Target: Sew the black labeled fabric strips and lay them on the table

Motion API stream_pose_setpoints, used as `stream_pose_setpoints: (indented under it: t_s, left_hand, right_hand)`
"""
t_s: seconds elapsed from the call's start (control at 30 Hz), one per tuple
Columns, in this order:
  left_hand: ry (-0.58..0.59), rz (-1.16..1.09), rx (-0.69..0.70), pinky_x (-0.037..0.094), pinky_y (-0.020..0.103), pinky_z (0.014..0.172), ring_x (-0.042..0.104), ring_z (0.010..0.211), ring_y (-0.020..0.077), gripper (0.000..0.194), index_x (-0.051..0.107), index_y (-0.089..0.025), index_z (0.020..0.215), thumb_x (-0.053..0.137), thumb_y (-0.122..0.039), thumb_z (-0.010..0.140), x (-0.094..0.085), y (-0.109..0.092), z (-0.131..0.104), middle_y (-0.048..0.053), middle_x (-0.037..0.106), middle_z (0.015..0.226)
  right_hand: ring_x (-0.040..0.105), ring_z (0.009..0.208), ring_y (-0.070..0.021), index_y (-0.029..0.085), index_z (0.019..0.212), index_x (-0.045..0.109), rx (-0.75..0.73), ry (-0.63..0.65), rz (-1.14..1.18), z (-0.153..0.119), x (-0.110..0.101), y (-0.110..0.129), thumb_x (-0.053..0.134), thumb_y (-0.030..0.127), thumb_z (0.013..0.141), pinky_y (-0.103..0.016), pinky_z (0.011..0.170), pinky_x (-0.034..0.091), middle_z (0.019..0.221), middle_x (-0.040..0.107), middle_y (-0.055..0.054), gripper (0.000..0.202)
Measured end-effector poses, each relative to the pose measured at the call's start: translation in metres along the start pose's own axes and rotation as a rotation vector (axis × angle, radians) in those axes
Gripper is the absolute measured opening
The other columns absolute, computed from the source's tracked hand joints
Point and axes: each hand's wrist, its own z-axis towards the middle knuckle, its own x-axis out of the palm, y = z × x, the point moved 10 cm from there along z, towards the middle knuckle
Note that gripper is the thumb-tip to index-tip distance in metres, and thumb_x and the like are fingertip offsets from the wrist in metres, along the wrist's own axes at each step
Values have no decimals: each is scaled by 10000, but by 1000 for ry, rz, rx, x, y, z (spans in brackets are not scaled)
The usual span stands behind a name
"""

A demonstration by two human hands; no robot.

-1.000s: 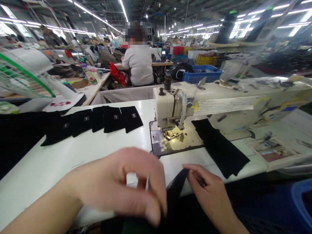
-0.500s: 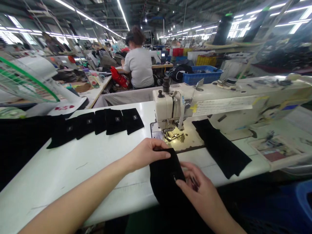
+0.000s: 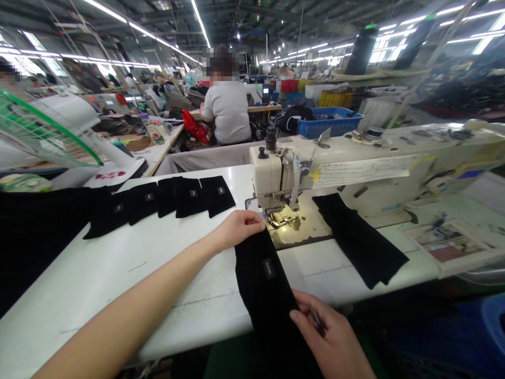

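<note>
A long black fabric piece (image 3: 262, 295) with a small label (image 3: 269, 268) stretches from near the sewing machine's needle down over the table's front edge. My left hand (image 3: 242, 229) pinches its upper end, just left of the presser foot (image 3: 281, 220). Lower down, my right hand (image 3: 327, 326) grips the fabric's right edge between thumb and fingers. A small dark metallic tool (image 3: 316, 318), perhaps thread snips, is also tucked in that hand; its kind is partly hidden. The white sewing machine (image 3: 272, 176) stands just beyond both hands.
Several labelled black pieces (image 3: 189, 195) lie overlapping at the back left. Another black piece (image 3: 359, 237) rests right of the needle plate. A green-rimmed fan (image 3: 47, 126) stands at left. Behind the machine are a blue crate (image 3: 329, 125) and a seated person in grey (image 3: 228, 113).
My left hand has moved slightly up and left with the fabric's end. My right hand has slid down along its edge, and the label now shows fully.
</note>
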Motion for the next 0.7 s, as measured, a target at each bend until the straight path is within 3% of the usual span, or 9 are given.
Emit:
stream_pose_setpoints:
  t_s: [0.1,0.27,0.33,0.53,0.7]
  left_hand:
    - [-101,293,130,411,260,619,553,645,149,154,680,-170,723,628,-235,852,2,-4,6,-15,595,664]
    - [-298,603,400,482,346,810,602,883,221,15,704,-170,849,717,-174,844,8,-27,-3,61,646,927]
    - [-295,691,451,490,354,797,597,864,224,37,698,-166,848,703,-192,874,14,-30,-7,67,638,905]
    - [-173,758,581,514,344,815,572,906,224,174,711,-159,939,544,-181,978,27,-31,-21,87,628,943]
    - [-165,763,618,521,352,824,553,903,222,189,712,-140,944,533,-182,985,24,-30,-19,94,620,952]
  right_hand:
    - [626,586,-145,221,1186,669,-112,-34,-41,0,2,5,571,504,935,-222,606,516,676,625,32,391]
    - [604,581,-124,245,947,682,-246,20,-136,2,6,18,567,402,962,-194,583,498,676,625,39,195]
    - [570,540,-110,250,1010,680,-334,73,-179,0,9,25,603,297,923,-180,540,486,684,610,49,125]
    - [683,818,-133,207,1224,606,-758,136,-272,-11,6,58,413,14,896,-202,717,558,973,677,-56,427]
    - [695,819,-134,170,1242,615,-815,140,-475,-7,8,63,393,-44,862,-183,662,560,1041,666,-98,490]
